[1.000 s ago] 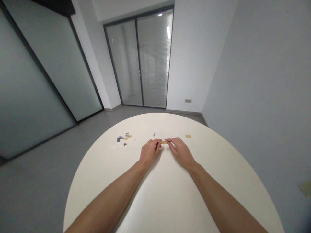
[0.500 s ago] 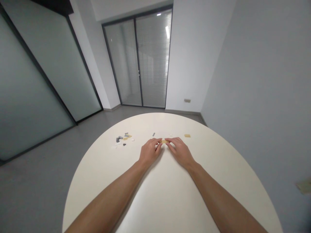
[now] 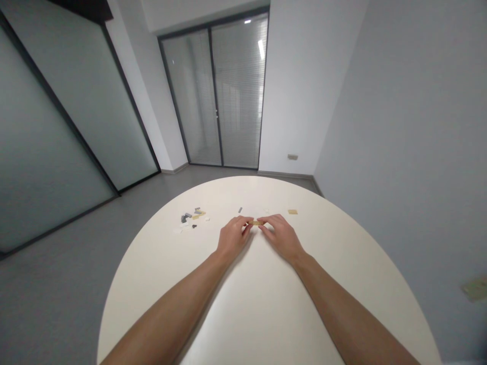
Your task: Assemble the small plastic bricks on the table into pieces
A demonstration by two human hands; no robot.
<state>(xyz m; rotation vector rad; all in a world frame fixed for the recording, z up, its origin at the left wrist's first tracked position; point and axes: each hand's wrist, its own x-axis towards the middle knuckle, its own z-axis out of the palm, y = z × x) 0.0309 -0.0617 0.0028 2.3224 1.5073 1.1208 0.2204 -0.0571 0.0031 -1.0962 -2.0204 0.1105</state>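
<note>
Between my two hands is a small tan piece (image 3: pixel 255 222), pinched at its left end by my left hand (image 3: pixel 235 234) and at its right end by my right hand (image 3: pixel 279 234). Both hands are near the far middle of the white round table (image 3: pixel 243 304). Beyond my left hand lies a small grey piece (image 3: pixel 240 210). A flat tan piece (image 3: pixel 292 212) rests past my right hand. Faint white bits (image 3: pixel 267 210) lie just beyond the fingers.
A loose pile of several small grey, tan and white pieces (image 3: pixel 187 217) sits at the table's far left, with a small black piece (image 3: pixel 194 226) near it. Behind the table are a glass door (image 3: pixel 236 101) and walls.
The tan piece between my hands has turned slightly, showing a plainer side. Both hands stay in nearly the same place; the view has shifted a little.
</note>
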